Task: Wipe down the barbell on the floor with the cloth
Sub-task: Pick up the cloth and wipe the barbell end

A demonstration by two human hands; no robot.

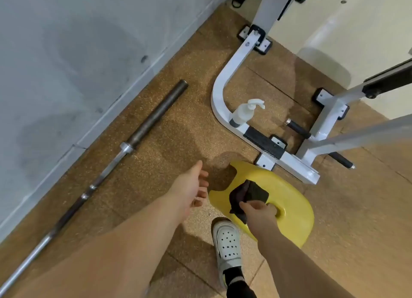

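Observation:
A long steel barbell (124, 148) lies on the brown rubber floor along the grey wall, its dark sleeve end pointing to the upper right. A dark cloth (247, 194) lies on a yellow stool seat (292, 199). My right hand (258, 212) pinches the near edge of the cloth. My left hand (191, 186) hovers open above the floor between the barbell and the stool, fingers relaxed, holding nothing.
A white pump bottle (243, 113) stands on the floor beside the curved white frame (219, 90) of a gym machine. More of the frame's feet and pegs lie to the right. My foot in a white perforated shoe (227, 244) stands beside the stool.

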